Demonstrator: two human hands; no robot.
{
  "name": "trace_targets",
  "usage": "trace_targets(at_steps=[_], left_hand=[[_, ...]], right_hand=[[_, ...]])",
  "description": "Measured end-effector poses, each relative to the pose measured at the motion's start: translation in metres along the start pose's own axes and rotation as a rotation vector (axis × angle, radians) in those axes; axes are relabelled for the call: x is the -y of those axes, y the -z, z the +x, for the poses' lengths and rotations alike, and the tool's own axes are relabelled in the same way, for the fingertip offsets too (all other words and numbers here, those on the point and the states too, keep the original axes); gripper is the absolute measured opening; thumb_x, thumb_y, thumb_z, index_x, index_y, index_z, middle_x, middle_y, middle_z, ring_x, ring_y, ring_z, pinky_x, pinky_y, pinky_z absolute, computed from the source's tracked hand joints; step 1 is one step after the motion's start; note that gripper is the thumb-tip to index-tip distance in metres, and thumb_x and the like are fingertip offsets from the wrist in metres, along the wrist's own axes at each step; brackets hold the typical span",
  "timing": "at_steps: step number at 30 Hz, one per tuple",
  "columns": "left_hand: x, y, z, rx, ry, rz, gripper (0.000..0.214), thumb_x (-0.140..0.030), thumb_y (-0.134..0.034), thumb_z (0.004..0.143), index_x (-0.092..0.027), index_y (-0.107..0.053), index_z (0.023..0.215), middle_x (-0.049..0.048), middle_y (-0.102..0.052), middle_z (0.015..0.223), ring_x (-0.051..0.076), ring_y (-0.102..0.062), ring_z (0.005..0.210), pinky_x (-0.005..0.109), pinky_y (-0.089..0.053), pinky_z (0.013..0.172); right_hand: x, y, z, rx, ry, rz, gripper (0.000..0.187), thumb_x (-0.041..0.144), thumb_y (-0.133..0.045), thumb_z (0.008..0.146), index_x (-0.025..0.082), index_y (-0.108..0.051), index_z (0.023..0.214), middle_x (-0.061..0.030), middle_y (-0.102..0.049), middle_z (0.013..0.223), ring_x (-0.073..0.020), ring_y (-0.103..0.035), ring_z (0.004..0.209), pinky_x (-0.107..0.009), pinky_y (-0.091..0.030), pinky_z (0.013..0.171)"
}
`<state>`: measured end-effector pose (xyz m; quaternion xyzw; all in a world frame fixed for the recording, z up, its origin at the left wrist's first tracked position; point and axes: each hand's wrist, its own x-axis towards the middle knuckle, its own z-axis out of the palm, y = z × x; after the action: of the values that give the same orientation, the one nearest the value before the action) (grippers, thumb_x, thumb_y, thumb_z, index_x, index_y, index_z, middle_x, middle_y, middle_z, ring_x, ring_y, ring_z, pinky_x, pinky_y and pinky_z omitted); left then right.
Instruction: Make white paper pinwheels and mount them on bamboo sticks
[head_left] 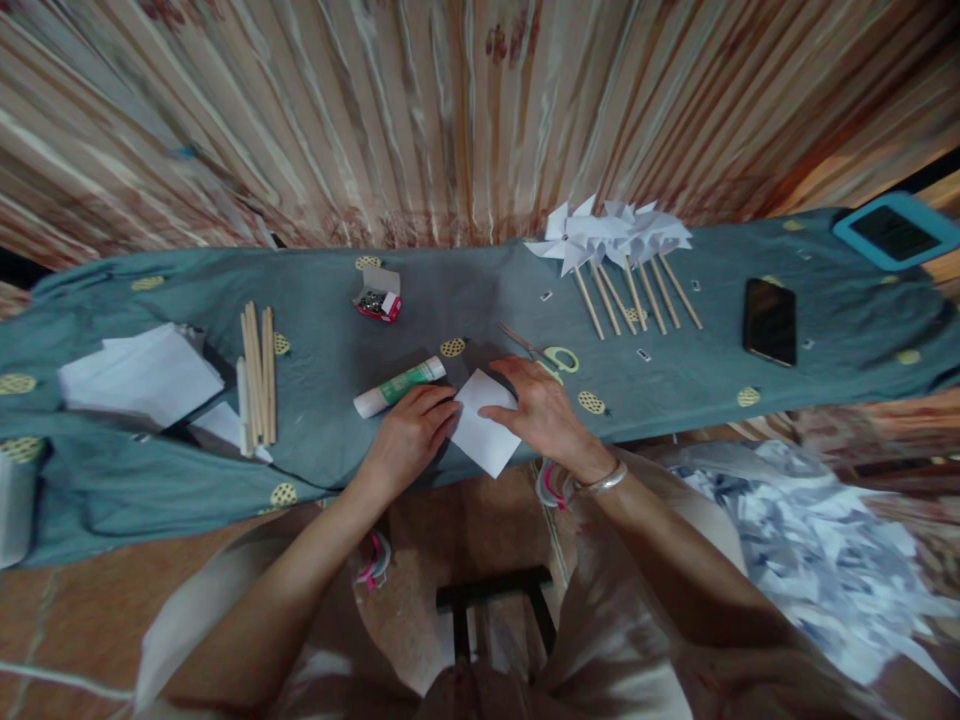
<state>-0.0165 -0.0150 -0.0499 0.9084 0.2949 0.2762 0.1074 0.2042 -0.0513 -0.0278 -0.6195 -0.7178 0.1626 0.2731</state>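
Note:
A white square of paper (484, 432) lies at the near edge of the table, which is covered with a teal cloth (337, 340). My left hand (409, 432) presses its curled fingers on the paper's left edge. My right hand (541, 410) lies on the paper's right side with fingers bent over it; a metal bangle circles that wrist. A glue stick (397, 386) lies just left of my left hand. Scissors with pale yellow handles (551, 355) lie just beyond my right hand.
Finished white paper pinwheels on wooden sticks (611, 240) lie at the back right. Loose wooden sticks (257, 375) and white sheets (139, 378) lie at the left. A small box of pins (377, 297), a black phone (770, 321) and a blue-framed tablet (896, 230) are there. Paper scraps (810, 540) pile on the floor.

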Motion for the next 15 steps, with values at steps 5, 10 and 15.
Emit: trace_targets(at_steps=[5, 10, 15], left_hand=[[0.001, 0.003, 0.002, -0.025, 0.022, -0.019, 0.021, -0.023, -0.054, 0.099, -0.016, -0.072, 0.109, 0.0115, -0.073, 0.114, 0.024, -0.067, 0.107, 0.045, -0.061, 0.092], [0.0, 0.004, 0.003, -0.029, 0.025, -0.024, 0.024, -0.019, -0.051, 0.099, -0.016, -0.07, 0.113, 0.0114, -0.072, 0.118, 0.025, -0.063, 0.115, 0.046, -0.058, 0.098], [0.002, 0.001, -0.001, 0.051, -0.034, 0.055, 0.028, -0.012, -0.049, 0.097, -0.012, -0.069, 0.116, 0.0138, -0.069, 0.126, 0.027, -0.06, 0.122, 0.048, -0.055, 0.103]], right_hand=[[0.0, -0.002, 0.009, 0.042, -0.213, 0.302, 0.034, 0.017, -0.072, 0.077, 0.019, -0.07, 0.111, -0.0068, -0.077, 0.099, -0.0183, -0.071, 0.076, -0.035, -0.058, 0.077], [-0.012, -0.005, 0.029, -0.085, -0.261, 0.346, 0.028, 0.022, -0.068, 0.079, 0.019, -0.07, 0.107, -0.0062, -0.077, 0.097, -0.0194, -0.071, 0.079, -0.036, -0.058, 0.078], [-0.013, -0.006, 0.031, -0.196, -0.004, 0.069, 0.028, 0.02, -0.056, 0.089, 0.015, -0.068, 0.113, -0.0143, -0.071, 0.118, -0.0276, -0.065, 0.11, -0.046, -0.049, 0.102]])
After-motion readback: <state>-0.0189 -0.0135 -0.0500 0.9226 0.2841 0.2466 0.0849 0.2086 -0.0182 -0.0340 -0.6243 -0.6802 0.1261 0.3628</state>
